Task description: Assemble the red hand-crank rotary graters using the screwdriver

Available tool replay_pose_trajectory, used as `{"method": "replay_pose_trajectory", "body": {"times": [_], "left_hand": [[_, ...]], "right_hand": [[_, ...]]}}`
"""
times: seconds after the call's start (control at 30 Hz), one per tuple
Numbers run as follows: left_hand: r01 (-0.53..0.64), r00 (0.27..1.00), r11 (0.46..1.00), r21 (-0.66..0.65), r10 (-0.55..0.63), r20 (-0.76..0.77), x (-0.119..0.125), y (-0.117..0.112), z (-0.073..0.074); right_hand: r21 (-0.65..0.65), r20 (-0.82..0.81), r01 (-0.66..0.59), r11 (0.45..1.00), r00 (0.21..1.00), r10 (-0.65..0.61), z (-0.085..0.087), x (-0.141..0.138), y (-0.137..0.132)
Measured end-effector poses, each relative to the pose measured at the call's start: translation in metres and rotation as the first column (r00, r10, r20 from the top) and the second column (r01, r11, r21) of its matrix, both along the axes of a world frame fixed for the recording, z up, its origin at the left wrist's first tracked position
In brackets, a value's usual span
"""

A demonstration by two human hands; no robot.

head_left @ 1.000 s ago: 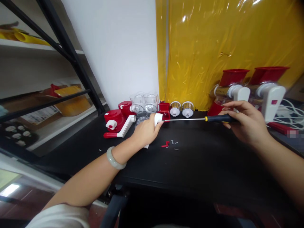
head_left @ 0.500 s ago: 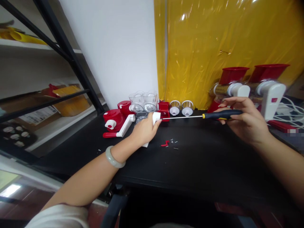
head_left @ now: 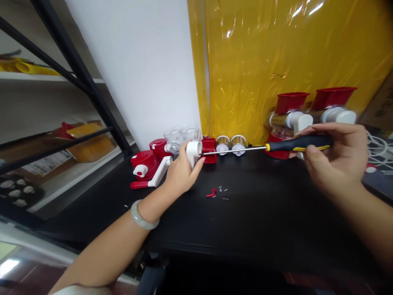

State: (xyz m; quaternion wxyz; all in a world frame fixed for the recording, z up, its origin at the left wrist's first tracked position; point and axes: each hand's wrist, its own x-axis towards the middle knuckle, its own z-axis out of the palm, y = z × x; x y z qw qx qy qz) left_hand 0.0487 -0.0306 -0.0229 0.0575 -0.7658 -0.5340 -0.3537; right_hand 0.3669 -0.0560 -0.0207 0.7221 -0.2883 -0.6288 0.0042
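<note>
My left hand [head_left: 180, 172], a pale bangle at its wrist, grips a white plastic part [head_left: 193, 148] with a round, hollow end turned up and to the right. In my right hand [head_left: 344, 157] is a screwdriver [head_left: 299, 143] with a black and yellow handle, held nearly level. Its thin steel shaft runs left to the white part, close by my left thumb. The tip is too small to tell whether it sits in a screw. Below, a small red plastic piece [head_left: 211, 193] lies on the black table [head_left: 251, 221] beside several small screws or pins [head_left: 220, 189].
Behind my left hand stand red bases [head_left: 146, 164], a white crank with a red grip [head_left: 158, 172], and clear hoppers [head_left: 189, 133]. Two grater drums [head_left: 238, 144] and a red part [head_left: 209, 149] stand along the back. Assembled rotary graters [head_left: 291, 104] and white cables [head_left: 380, 147] are at right.
The white part has tilted, so its hollow end shows more. My right hand has drawn back along the handle with the thumb lying along it. The whole view has shifted slightly.
</note>
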Motion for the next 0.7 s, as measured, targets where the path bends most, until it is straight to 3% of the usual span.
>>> {"method": "replay_pose_trajectory", "body": {"times": [0.1,0.23,0.4,0.5,0.6,0.7], "left_hand": [[0.003,0.999,0.999,0.043,-0.005,0.032,0.0,0.002,-0.004],[-0.022,0.999,0.997,0.069,0.019,0.05,-0.001,0.005,-0.01],[0.056,0.989,0.988,0.145,-0.075,0.127,-0.003,0.008,-0.017],[0.09,0.98,0.974,0.208,-0.124,0.157,-0.005,0.011,-0.02],[0.118,0.973,0.964,0.24,-0.16,0.166,-0.006,0.014,-0.022],[0.123,0.972,0.961,0.247,-0.167,0.166,-0.006,0.015,-0.024]], "right_hand": [[0.085,0.009,0.04,0.996,0.999,-0.041,0.002,-0.003,-0.005],[0.096,0.007,0.04,0.995,0.999,-0.041,0.002,-0.005,-0.005],[0.099,0.002,0.032,0.995,0.999,-0.032,0.005,-0.006,-0.005],[0.085,0.0,0.035,0.996,0.999,-0.035,0.007,-0.006,-0.005],[0.055,-0.036,0.12,0.991,0.992,-0.118,0.007,-0.005,-0.007],[-0.069,-0.041,0.173,0.982,0.983,-0.176,0.005,-0.003,-0.01]]}}
